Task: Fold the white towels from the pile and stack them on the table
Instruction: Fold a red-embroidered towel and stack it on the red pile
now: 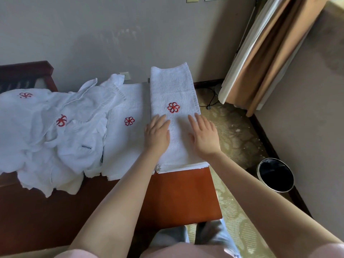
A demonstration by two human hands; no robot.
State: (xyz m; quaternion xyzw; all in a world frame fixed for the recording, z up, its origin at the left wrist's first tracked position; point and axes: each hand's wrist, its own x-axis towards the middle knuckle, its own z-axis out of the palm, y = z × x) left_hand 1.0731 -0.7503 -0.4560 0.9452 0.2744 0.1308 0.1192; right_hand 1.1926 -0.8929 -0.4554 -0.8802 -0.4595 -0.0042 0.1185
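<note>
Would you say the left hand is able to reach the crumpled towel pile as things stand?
Probably yes: the left hand lies flat and empty on the folded towel, and the crumpled pile sits to its left on the same table, with only a flat towel between.

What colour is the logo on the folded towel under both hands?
Red, a flower-like swirl, clear in the head view.

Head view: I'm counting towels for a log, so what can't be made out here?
In the head view:
- Folded stack: how many towels it holds; only thin, blurred edges show at its near end.
- Pile: its count; the towels overlap, and the left frame edge cuts it.
- Label on a pile towel: lettering too small.
- Stack surface under the left hand and right hand: covered by flat palms.
</note>
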